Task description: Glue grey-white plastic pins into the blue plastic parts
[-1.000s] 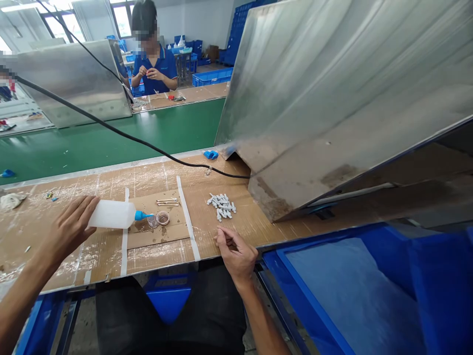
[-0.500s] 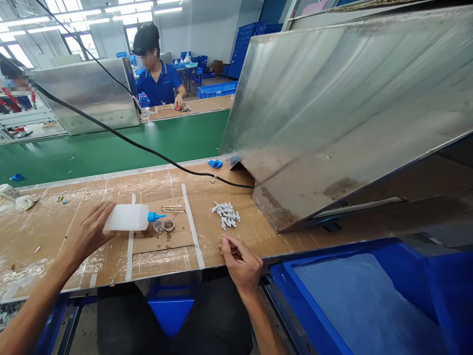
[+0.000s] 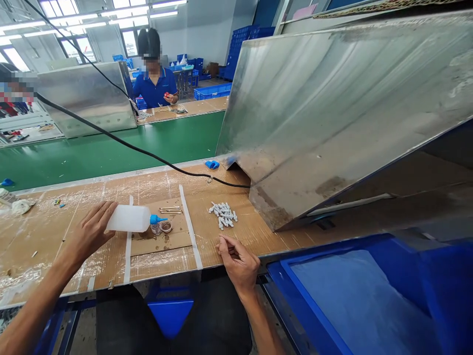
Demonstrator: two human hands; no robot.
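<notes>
Two small round cups (image 3: 161, 228), brownish inside, sit together on a wet-spotted sheet of cardboard (image 3: 162, 242) taped to the table (image 3: 99, 266); whether they hold liquid cannot be told. A blue bin (image 3: 402, 268) at right shows a pale blue surface within. Swabs (image 3: 170, 210) lie beyond the cups, a pile of grey parts (image 3: 223, 215) to their right. A black cable (image 3: 148, 153) crosses behind, running to a tall metal panel (image 3: 314, 123) that closes off the right side. The left hand (image 3: 88, 231) has its fingers wrapped around the base of a translucent white bottle (image 3: 129, 218), tipped nearly flat, its blue nozzle (image 3: 158, 219) at the cups. The right hand (image 3: 240, 261), fingers curled, tips together, is near the parts; any small item pinched there cannot be made out.
</notes>
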